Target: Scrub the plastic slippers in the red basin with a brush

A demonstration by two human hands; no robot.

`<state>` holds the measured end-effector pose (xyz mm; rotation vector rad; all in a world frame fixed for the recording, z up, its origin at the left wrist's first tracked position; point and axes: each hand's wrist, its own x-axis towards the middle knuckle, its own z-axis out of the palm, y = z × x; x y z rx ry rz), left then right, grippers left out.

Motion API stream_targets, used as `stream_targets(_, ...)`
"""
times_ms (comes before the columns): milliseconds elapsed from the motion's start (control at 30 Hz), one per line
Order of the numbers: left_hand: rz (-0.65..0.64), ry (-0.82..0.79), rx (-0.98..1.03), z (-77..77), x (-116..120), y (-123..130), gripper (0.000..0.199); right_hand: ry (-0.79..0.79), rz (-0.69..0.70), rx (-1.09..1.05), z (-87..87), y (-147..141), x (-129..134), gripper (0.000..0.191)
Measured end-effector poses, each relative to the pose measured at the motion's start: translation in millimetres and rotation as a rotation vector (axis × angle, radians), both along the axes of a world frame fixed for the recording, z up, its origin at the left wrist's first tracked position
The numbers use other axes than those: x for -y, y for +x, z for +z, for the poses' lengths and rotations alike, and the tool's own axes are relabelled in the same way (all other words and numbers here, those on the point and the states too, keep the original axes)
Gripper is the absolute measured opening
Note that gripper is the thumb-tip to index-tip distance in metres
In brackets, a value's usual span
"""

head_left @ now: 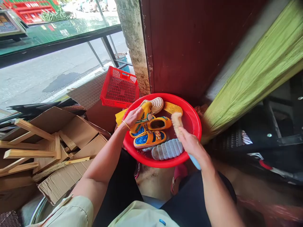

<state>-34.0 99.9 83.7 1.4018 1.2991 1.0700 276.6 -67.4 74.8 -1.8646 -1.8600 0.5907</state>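
1. Landmark: red basin (198, 126). Work in hand reads to me as brushing footwear; I judge it partway, with nothing finished that I can confirm.
2. My left grip (133, 117), at the basin's left side, has fingers wrapped round a yellow shoe (146, 110), held tilted over the other pieces inside the rim.
3. My right grip (190, 143), at the basin's near right, is curled closed round a pale-bristled brush (176, 121). Bristles sit inside the rim, apart from the held shoe.
4. Done or left: I can't tell brushed pieces from unbrushed. No loose footwear shows set aside outside the basin, so I count every piece as pending.
5. Basin contents: dark water at its right; second yellow shoe (161, 123) mid-basin; blue-and-yellow sandal (150, 139) nearer me; grey slipper (167, 149), sole up, by the near rim; white sole (156, 105) and yellow sole (172, 108) at the far side.
6. Beyond the basin's left: red crate (118, 103). Further left: cardboard (87, 143) with a wooden frame (30, 154).
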Motion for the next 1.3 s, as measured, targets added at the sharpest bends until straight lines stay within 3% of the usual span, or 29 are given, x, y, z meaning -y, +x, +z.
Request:
stream_targets(67, -0.024, 0.026, -0.212, -3.9, 0, -6, 0.042, 0.033, -0.088, 0.014, 0.3, 22, -4, 0.051)
stream_targets(167, 0.104, 0.135, -0.556, -2.9, -1, -4, 0.039, 0.049, -0.119, -0.005, 1.3, 40, -4, 0.054)
stream_targets(267, 0.191, 0.364, -0.690, 6.0, -6, 15, 0.041, 0.059, -0.141, -0.056, 2.5, 48, -3, 0.055)
stream_targets(367, -0.011, 0.470, -0.642, 9.2, -21, 61, 0.043, 0.049, -0.217, -0.101, 3.0, 56, -7, 0.056)
stream_targets(433, -0.260, 0.379, -0.676, 1.9, -38, 101, 0.044, 0.054, -0.250, -0.121, 1.8, 63, -10, 0.056)
stream_targets(500, -0.499, 0.269, -0.852, -12.7, -58, 142, 0.059, 0.073, -0.262, -0.136, -1.1, 69, -13, 0.057)
stream_targets(533, -0.558, 0.246, -0.965, -21.9, -68, 160, 0.071, 0.079, -0.267, -0.140, -3.0, 71, -13, 0.057)
stream_targets(600, -0.638, 0.282, -1.163, -41.2, -88, 190, 0.091, 0.075, -0.276, -0.145, -7.3, 74, -14, 0.057)
stream_targets(700, -0.734, 0.335, -1.287, -67.1, -113, 218, 0.109, 0.057, -0.254, -0.149, -14.0, 76, -14, 0.057)
stream_targets(833, -0.822, 0.345, -1.265, -86.9, -136, 234, 0.116, 0.065, -0.205, -0.168, -19.8, 76, -20, 0.054)
stream_targets(1000, -0.891, 0.386, -1.172, -86.2, -137, 235, 0.110, 0.054, -0.196, -0.182, -19.7, 72, -30, 0.053)
stream_targets(1133, -0.952, 0.403, -0.950, -68.0, -116, 219, 0.116, 0.034, -0.223, -0.194, -20.1, 71, -33, 0.053)
stream_targets(1300, -0.807, 0.468, -0.459, -26.1, -76, 184, 0.118, 0.053, -0.279, -0.226, -22.9, 67, -37, 0.055)
